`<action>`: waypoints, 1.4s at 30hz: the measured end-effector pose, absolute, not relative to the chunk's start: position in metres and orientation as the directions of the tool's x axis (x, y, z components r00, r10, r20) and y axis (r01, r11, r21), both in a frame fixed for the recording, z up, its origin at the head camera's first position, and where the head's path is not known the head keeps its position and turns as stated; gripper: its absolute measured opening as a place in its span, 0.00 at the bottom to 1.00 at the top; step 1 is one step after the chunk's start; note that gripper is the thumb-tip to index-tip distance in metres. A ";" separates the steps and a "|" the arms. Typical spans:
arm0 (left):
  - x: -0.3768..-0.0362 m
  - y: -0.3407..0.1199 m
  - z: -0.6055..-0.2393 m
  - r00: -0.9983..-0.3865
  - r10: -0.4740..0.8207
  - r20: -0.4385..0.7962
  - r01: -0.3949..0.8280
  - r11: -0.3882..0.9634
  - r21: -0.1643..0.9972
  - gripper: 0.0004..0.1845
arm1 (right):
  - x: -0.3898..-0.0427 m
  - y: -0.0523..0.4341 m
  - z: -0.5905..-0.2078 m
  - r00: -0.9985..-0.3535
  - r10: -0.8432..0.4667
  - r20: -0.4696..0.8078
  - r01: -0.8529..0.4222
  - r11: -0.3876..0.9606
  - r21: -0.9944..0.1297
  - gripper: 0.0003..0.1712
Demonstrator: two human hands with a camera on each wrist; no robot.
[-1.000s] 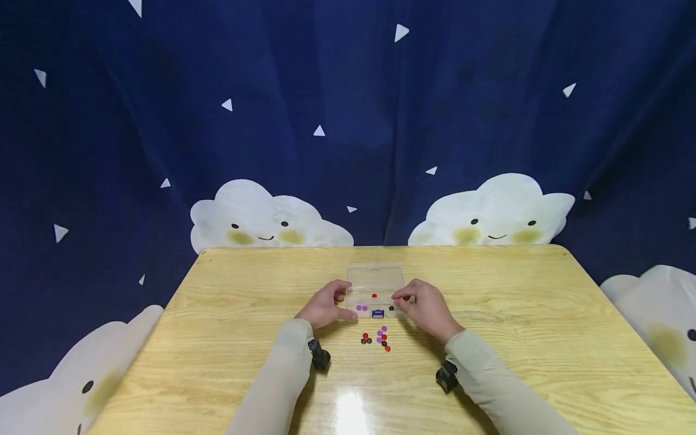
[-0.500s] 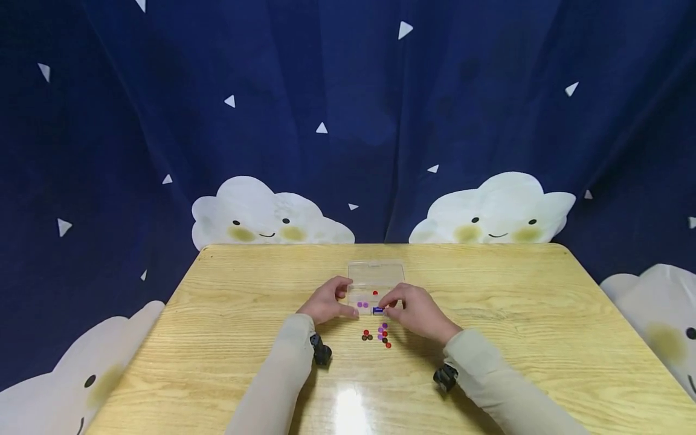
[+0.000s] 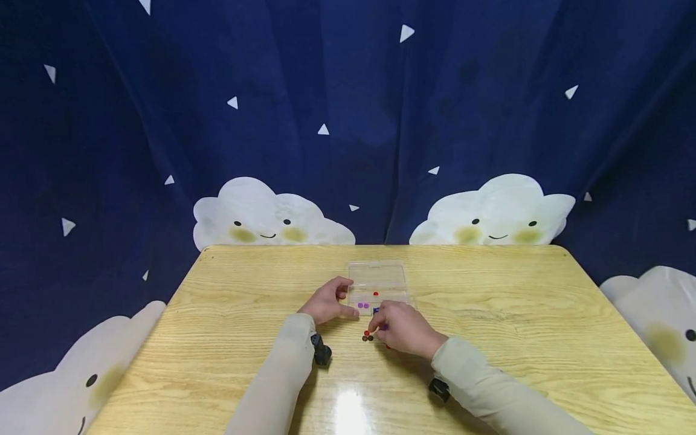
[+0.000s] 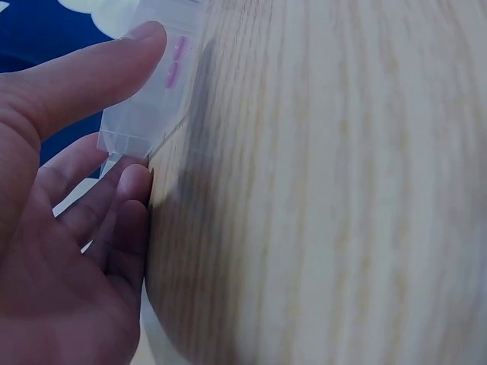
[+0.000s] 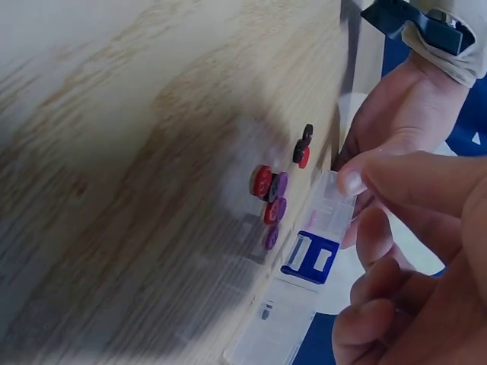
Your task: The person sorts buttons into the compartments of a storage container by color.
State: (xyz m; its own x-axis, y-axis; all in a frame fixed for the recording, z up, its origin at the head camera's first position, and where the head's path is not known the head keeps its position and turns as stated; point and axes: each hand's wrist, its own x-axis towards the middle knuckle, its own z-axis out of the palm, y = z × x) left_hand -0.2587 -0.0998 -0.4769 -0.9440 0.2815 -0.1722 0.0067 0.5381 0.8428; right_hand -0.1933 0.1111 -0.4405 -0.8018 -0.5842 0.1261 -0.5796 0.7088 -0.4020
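**Right hand drops back from the box to the loose beads**

Right hand has come down and toward me since a second ago: then it hovered at the right end of the clear box, now it sits at lower centre of the head view, right over the loose beads on the counter. Fingers are curled inward, tips just at the cluster; whether they already pinch one I cannot tell, the beads are too small under my knuckles. I read it as going back for another bead to sort.

Left hand hasn't budged. It holds the box's left end, thumb pressed on the clear wall, fingers curled beneath the corner.

Materials now. The box is thin, transparent plastic, rectangular, lid laid open behind it, with a small blue clasp on the near edge. Inside: two purple beads at left, one red bead mid-box. The loose ones are tiny flat discs in red, purple and dark brown, glossy, bunched just beside the box's front. The counter is pale wood grain, smooth, with a glare patch near me.
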 end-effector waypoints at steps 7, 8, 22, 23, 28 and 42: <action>-0.260 -0.100 -0.478 -0.944 0.283 -0.169 0.005 0.526 0.851 0.40 | -0.192 0.108 -0.445 -0.824 -0.553 0.122 -0.552 0.736 -0.391 0.06; -0.260 -0.100 -0.478 -0.945 0.281 -0.169 0.005 0.526 0.850 0.40 | -0.191 0.107 -0.446 -0.825 -0.552 0.118 -0.550 0.739 -0.389 0.05; -0.260 -0.099 -0.477 -0.945 0.277 -0.175 -0.001 0.530 0.848 0.40 | -0.192 0.103 -0.453 -0.848 -0.521 0.097 -0.517 0.773 -0.366 0.03; -0.259 -0.100 -0.477 -0.945 0.277 -0.176 -0.003 0.530 0.848 0.40 | -0.192 0.103 -0.452 -0.848 -0.521 0.097 -0.518 0.775 -0.362 0.02; -0.260 -0.099 -0.478 -0.945 0.273 -0.181 -0.006 0.538 0.843 0.39 | -0.195 0.102 -0.452 -0.842 -0.531 0.097 -0.529 0.775 -0.346 0.03; -0.261 -0.100 -0.478 -0.942 0.274 -0.193 -0.014 0.543 0.840 0.40 | -0.195 0.099 -0.455 -0.849 -0.527 0.040 -0.503 0.784 -0.365 0.04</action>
